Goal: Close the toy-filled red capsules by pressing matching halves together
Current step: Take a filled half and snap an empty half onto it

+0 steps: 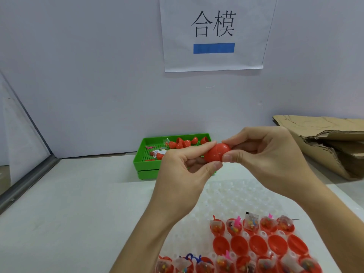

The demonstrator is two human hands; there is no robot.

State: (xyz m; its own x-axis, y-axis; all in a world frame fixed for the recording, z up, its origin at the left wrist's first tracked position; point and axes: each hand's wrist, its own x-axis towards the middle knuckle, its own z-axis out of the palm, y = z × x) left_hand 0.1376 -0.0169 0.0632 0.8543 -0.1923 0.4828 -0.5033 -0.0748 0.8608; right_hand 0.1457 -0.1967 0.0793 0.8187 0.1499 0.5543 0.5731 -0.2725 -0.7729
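- Two hands meet on one red capsule [216,152], held in the air at about 12 o'clock from me, above the table [78,194] and in front of the green tray [141,160].
- My left hand [183,174] pinches the capsule's left half between thumb and forefinger; my right hand [264,156] pinches the right half the same way, with the other fingers curled behind.
- I see the capsule's seam running roughly top to bottom, so its long axis lies about 9 to 3 o'clock, slightly tipped, one end pointing into each hand. The two halves sit together; whether they are fully snapped I cannot tell.
- Green tray at 11 o'clock, against the wall [98,75]: it holds several loose red capsule halves [186,143], open sides facing different ways, plus a few small bagged toys [157,153].
- Clear blister sheet [226,196] at 5 o'clock, flat on the table: its near pockets hold rows of filled red halves [217,226], each carrying a bagged toy, and between those rows a row of empty red halves [239,245], open side up.
- Flattened cardboard [323,134] lies at 2 o'clock, and a paper sign [213,32] hangs on the wall at 12.
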